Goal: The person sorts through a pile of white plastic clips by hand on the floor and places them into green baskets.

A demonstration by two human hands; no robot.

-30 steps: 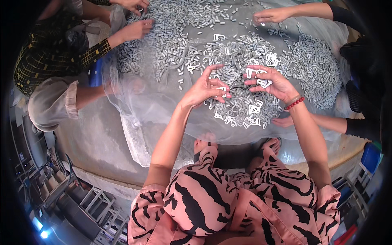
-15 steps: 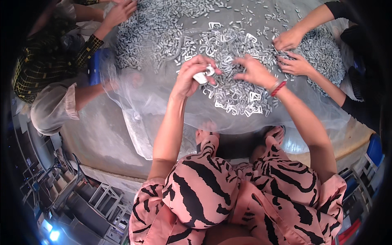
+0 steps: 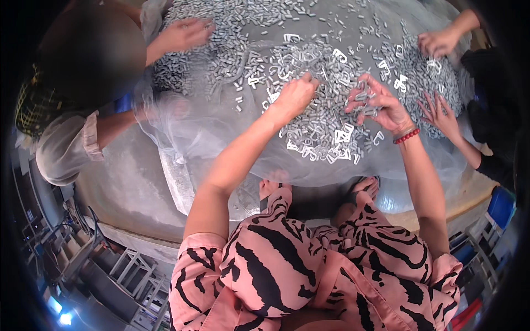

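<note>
My left hand (image 3: 298, 98) reaches into the pile of small grey cylindrical pieces (image 3: 326, 113), its fingers pinched together. What the fingertips hold, if anything, is hidden. My right hand (image 3: 386, 107), a red bead bracelet on its wrist, is turned partly palm up. Between its curled fingers are several clear plastic hooks (image 3: 365, 98). White plastic hooks (image 3: 342, 134) lie among the grey pieces near both hands, and more white hooks (image 3: 401, 84) rest farther right.
Sheer netting (image 3: 243, 157) covers the low work surface. At right, another person's two hands (image 3: 439, 113) are over a grey heap; at left, a co-worker's hand (image 3: 185, 34) hovers over another heap (image 3: 187, 69). My feet (image 3: 273, 186) are just below the netting's near edge.
My left hand no longer shows the white hooks and has moved right into the pile. My right hand has shifted right with clear hooks in it. The right-hand person's hands have moved away rightward.
</note>
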